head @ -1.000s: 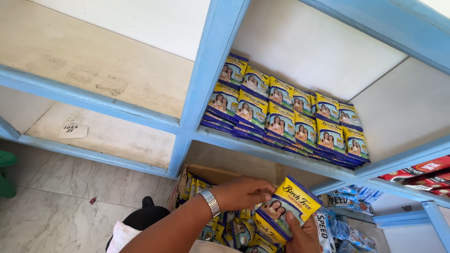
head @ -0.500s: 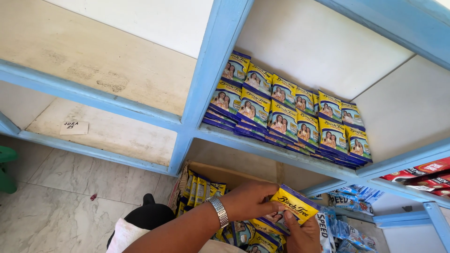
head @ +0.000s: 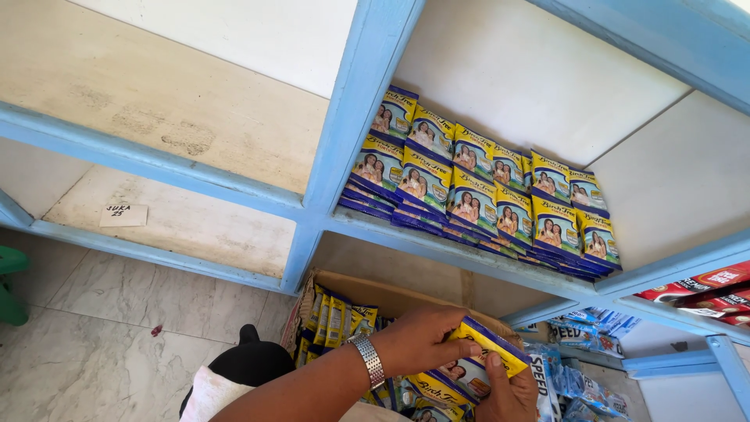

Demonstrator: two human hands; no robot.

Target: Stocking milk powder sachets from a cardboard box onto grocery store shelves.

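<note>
My left hand [head: 418, 340], with a metal watch on its wrist, and my right hand [head: 506, 391] both grip a small stack of yellow and blue packets [head: 491, 346] over an open cardboard box [head: 375, 291]. More of the same packets [head: 336, 319] stand on edge inside the box. On the blue shelf above, rows of identical packets [head: 484, 191] lie stacked in overlapping piles.
The blue shelf frame [head: 363, 109] splits the unit into bays; the left bays hold only a small paper label [head: 123, 215]. Red packets [head: 703, 287] lie at the right, blue sachets [head: 582, 375] below. A green object [head: 11, 285] is on the marble floor.
The packets in my hands have tipped from facing up to edge-on and come lower over the box. My left hand has closed further around them.
</note>
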